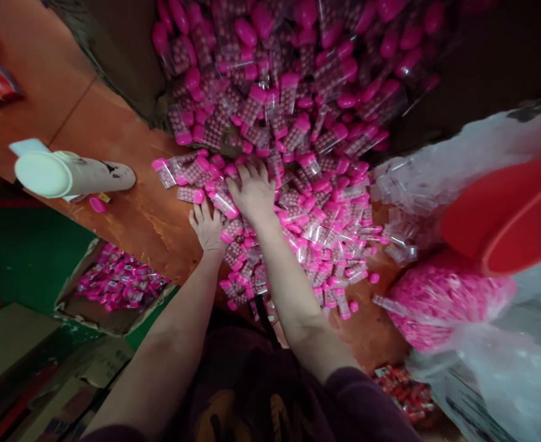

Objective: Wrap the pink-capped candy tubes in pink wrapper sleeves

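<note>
Near: floor box (70, 293) of pink packs lower left, red packets (403, 393) lower right. Left hand (208, 227) flat, fingers spread, on the table (127, 141) at the pile's (316, 202) near-left edge, touching tubes (192, 195). Right hand (252, 190) just beyond, palm down on the pile, fingers pressed among tubes; can't tell if it grips one. Hands side by side, not joined. Pile is mid-table: clear tubes of pink balls, pink caps. Right: bag (436, 301) of pink caps, red tub (505, 215) beyond it. Left: white cylinder (75, 175) lying down. Far: heap (289, 61) of the same tubes in a carton (127, 55).
</note>
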